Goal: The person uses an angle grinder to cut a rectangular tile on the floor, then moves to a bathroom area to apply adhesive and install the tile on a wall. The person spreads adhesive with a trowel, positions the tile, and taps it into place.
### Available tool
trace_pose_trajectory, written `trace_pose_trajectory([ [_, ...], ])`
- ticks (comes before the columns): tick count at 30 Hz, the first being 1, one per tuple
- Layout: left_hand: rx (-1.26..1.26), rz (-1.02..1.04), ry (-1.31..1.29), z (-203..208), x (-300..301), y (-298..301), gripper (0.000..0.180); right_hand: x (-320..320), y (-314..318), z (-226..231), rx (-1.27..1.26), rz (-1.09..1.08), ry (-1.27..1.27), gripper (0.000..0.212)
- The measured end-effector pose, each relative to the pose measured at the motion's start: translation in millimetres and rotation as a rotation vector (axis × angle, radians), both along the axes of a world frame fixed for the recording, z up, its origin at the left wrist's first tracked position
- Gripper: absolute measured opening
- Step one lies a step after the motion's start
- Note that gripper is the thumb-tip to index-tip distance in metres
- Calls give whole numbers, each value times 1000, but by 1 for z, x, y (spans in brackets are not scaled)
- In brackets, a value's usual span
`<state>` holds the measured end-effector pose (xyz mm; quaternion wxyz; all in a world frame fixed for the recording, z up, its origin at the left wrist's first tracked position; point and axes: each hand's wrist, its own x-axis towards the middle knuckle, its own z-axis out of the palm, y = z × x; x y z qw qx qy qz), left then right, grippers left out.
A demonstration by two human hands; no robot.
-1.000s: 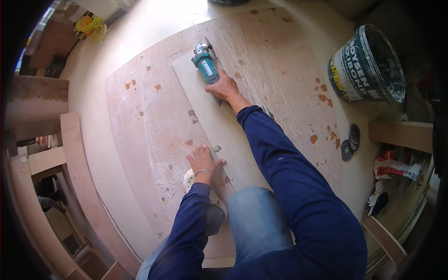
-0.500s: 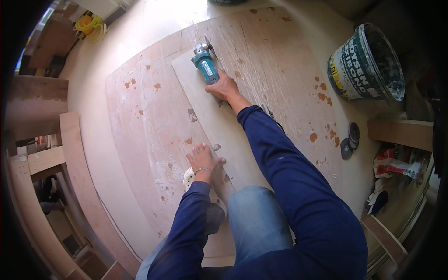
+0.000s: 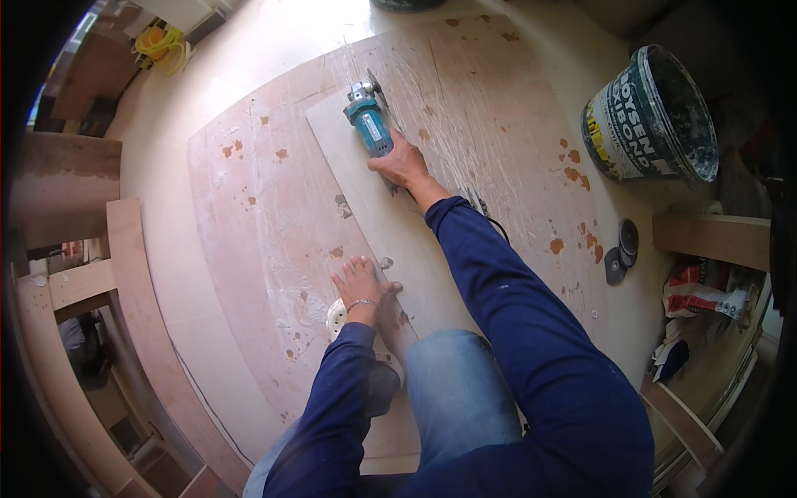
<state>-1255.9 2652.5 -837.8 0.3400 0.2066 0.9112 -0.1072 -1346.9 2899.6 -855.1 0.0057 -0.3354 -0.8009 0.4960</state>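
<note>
My right hand [image 3: 405, 163] is wrapped round the rear body of a teal angle grinder [image 3: 370, 124]. The grinder's metal head and dark disc point away from me, at the far part of a pale, long tile [image 3: 394, 220]. My left hand [image 3: 361, 284] lies flat with fingers spread at the tile's left edge, on the stained plywood sheet [image 3: 249, 178]. A bracelet circles that wrist. My knee [image 3: 452, 365] rests at the tile's near end. A round white slotted piece [image 3: 335, 318] shows partly behind my left wrist.
A dark green bucket [image 3: 631, 124] stands at the right. Several dark grinding discs [image 3: 623, 253] lie below it, near a wooden beam [image 3: 714, 239] and a red and white bag [image 3: 701, 290]. Wooden framing [image 3: 137, 315] runs along the left. A yellow coiled strap [image 3: 162, 46] sits far left.
The grinder and my right hand have shifted very slightly toward me and to the right. My left hand stays in place.
</note>
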Motion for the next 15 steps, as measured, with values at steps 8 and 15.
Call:
trace_pose_trajectory([
  [8, -3, 2, 11, -2, 1, -2, 110, 6, -5, -1, -13, -9, 29, 97],
  [15, 2, -33, 42, -14, 1, -5, 106, 5, -6, -10, 64, -78, 91, 76],
])
